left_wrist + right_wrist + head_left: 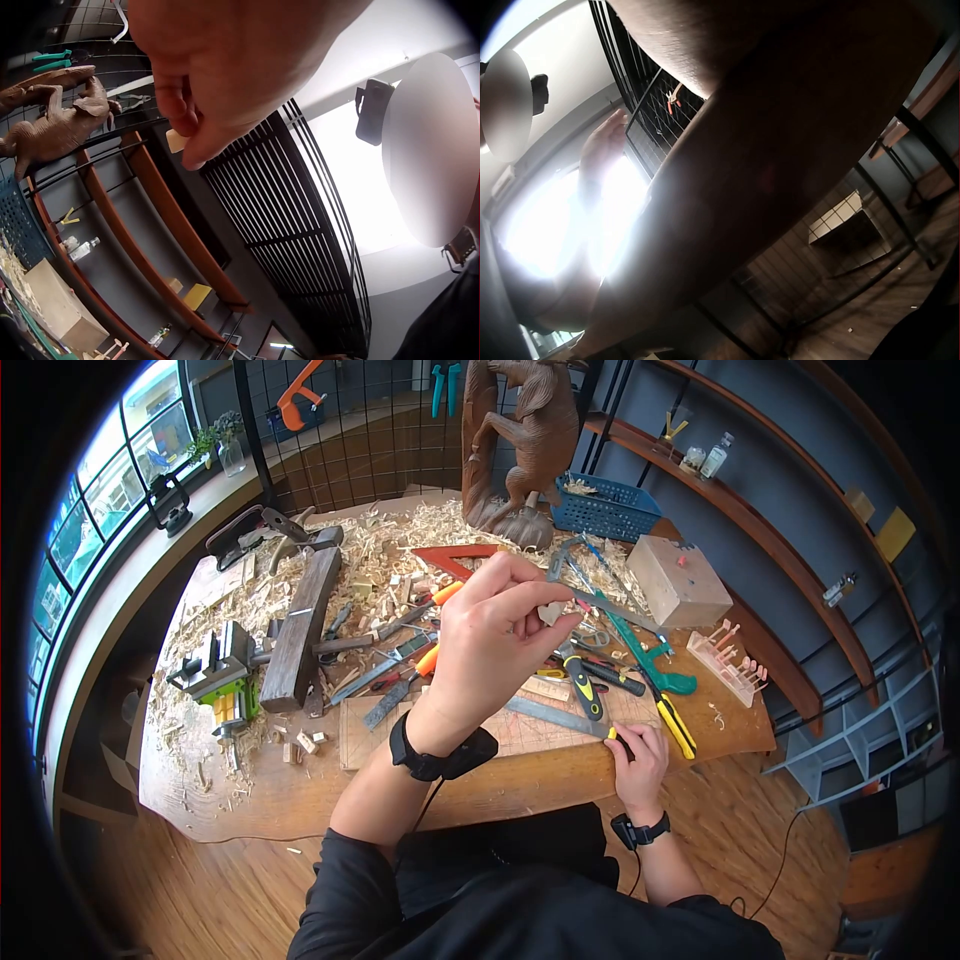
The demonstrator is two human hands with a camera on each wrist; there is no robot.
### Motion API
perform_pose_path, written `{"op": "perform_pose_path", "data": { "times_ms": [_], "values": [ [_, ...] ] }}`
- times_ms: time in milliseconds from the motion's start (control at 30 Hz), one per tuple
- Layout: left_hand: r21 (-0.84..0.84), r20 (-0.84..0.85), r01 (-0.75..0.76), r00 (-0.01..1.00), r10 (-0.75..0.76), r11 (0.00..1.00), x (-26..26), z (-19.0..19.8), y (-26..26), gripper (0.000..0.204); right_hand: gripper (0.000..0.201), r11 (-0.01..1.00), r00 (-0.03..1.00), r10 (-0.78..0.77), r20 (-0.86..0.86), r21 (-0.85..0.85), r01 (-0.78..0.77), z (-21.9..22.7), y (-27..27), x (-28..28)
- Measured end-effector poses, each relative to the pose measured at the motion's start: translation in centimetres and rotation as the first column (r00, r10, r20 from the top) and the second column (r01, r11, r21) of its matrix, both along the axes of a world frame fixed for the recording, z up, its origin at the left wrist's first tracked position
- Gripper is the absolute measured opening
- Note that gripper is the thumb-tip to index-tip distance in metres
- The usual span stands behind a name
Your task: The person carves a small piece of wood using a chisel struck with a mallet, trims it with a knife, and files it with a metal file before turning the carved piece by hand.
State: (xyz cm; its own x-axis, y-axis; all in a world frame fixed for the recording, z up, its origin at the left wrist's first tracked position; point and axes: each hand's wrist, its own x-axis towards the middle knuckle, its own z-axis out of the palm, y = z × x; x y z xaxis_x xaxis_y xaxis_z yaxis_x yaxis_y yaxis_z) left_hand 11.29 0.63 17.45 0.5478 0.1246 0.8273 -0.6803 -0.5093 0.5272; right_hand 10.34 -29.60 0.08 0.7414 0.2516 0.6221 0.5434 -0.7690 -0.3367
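My left hand [500,622] is raised above the bench, thumb and index finger pinching a small pale wooden piece [176,141]. In the left wrist view the piece pokes out beside the fingertips, the rest of it hidden by the hand. Low at the bench's front edge, my right hand [642,760] curls round the handle of a flat file [560,717]. A yellow collar shows at the thumb, and the grey blade points left across a wooden board [470,738]. The right wrist view is dark, mostly filled by the forearm and hand.
Wood shavings cover much of the bench [500,792]. A heavy dark wooden block [305,625] and a small vise [228,695] stand left. Near the right hand lie a yellow-handled tool [676,726] and a green saw [640,650]. Behind are a carved animal [530,450] and pale block [680,582].
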Motion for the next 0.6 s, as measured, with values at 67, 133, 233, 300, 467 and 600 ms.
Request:
{"op": "perform_pose_path", "data": {
  "times_ms": [67, 133, 233, 300, 467, 600],
  "values": [
    [-0.002, 0.002, 0.001, 1.0, -0.001, 1.0, -0.09, 0.13, 0.02, 0.02, 0.028, 1.0, 1.0, 0.002, -0.003, 0.002, -0.002, -0.15, -0.09, 0.06],
    [-0.003, 0.004, 0.002, 1.0, -0.002, 1.0, -0.09, 0.17, 0.04, 0.021, 0.027, 1.0, 1.0, 0.003, -0.005, 0.005, -0.003, -0.17, -0.11, 0.06],
    [0.012, 0.02, -0.003, 1.0, 0.002, 1.0, -0.02, 0.16, 0.09, 0.023, 0.027, 1.0, 1.0, 0.003, -0.002, 0.006, -0.003, -0.06, -0.05, 0.04],
    [0.004, 0.005, 0.013, 1.0, -0.013, 1.0, -0.04, 0.19, 0.12, 0.027, 0.027, 1.0, 1.0, 0.002, -0.002, 0.005, -0.002, -0.07, -0.04, 0.03],
    [-0.016, -0.059, 0.054, 0.997, -0.054, 0.998, -0.13, 0.21, 0.2, 0.031, 0.027, 1.0, 1.0, 0.0, 0.0, 0.005, 0.0, -0.08, -0.07, 0.02],
    [-0.034, -0.152, 0.107, 0.982, -0.111, 0.994, -0.03, 0.13, 0.34, 0.032, 0.028, 1.0, 1.0, 0.008, -0.001, 0.003, -0.008, 0.13, -0.03, -0.06]
  ]
}}
